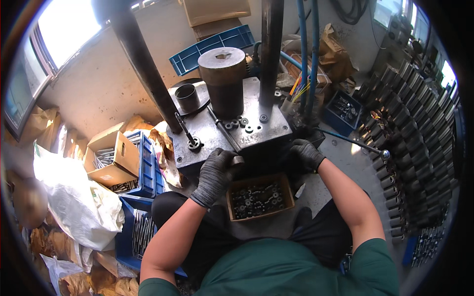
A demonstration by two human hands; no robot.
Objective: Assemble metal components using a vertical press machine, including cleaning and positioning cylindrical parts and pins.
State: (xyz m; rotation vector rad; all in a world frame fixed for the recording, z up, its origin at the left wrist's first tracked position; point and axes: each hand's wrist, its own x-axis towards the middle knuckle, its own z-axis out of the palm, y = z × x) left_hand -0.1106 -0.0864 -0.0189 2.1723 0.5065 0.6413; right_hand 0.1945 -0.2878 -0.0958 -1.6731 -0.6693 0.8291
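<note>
My left hand (213, 173), in a grey knit glove, is closed around a short round metal piece (238, 160) at the front edge of the steel press table (269, 129). My right hand (307, 155), gloved alike, is at the table's front right corner with its fingers curled; anything in them is hidden. A metal rod (223, 129) lies on the table, its near end close to my left hand. Several small rings (244, 122) lie to the right of the rod. A thin shaft (184, 129) stands tilted in a round toothed part (194, 144) at the left.
A thick steel cylinder (224, 89) rises between two columns (143, 64). Behind the rod sits a metal cup (187, 97). Below the table is a box (261, 215) of small parts. Blue crates (129, 232) hold rods at left; stacked metal cylinders (405, 143) stand at right.
</note>
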